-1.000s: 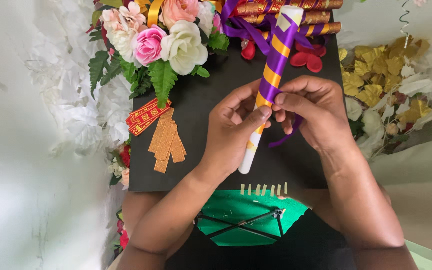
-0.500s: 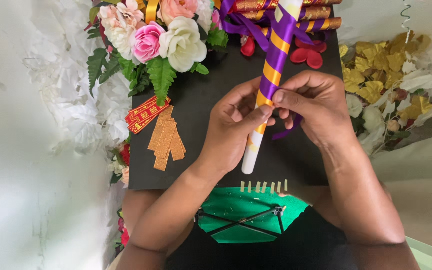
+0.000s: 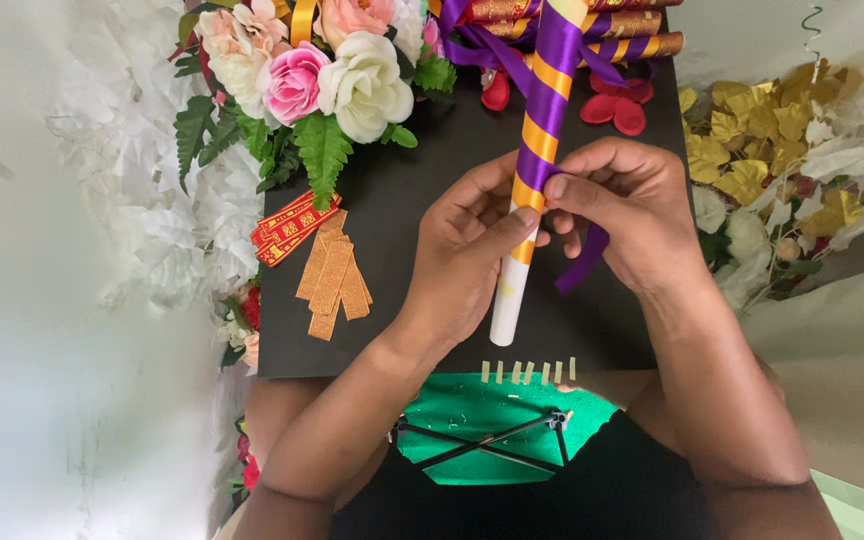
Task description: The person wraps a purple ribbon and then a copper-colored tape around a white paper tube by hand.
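Note:
A white stick [image 3: 508, 300], wound for most of its length with purple and orange ribbon, stands slanted over a black board [image 3: 392, 200]. My left hand [image 3: 467, 255] grips the stick near the lowest orange band, thumb pressed on it. My right hand [image 3: 627, 210] pinches the purple ribbon [image 3: 582, 258] against the stick; the ribbon's loose end hangs below my fingers. The stick's bare white lower end points toward me.
Artificial flowers and green leaves [image 3: 302, 85] sit at the board's far left. Orange glitter strips [image 3: 334, 278] and a red-gold strip [image 3: 292, 226] lie at its left. Several small tape pieces [image 3: 527, 372] line the near edge. Wrapped sticks [image 3: 612, 25], red petals [image 3: 614, 108] and gold leaves [image 3: 752, 160] are at right.
The hands and stick stay almost in place. My right fingers have shifted slightly on the purple ribbon, drawing it around the stick.

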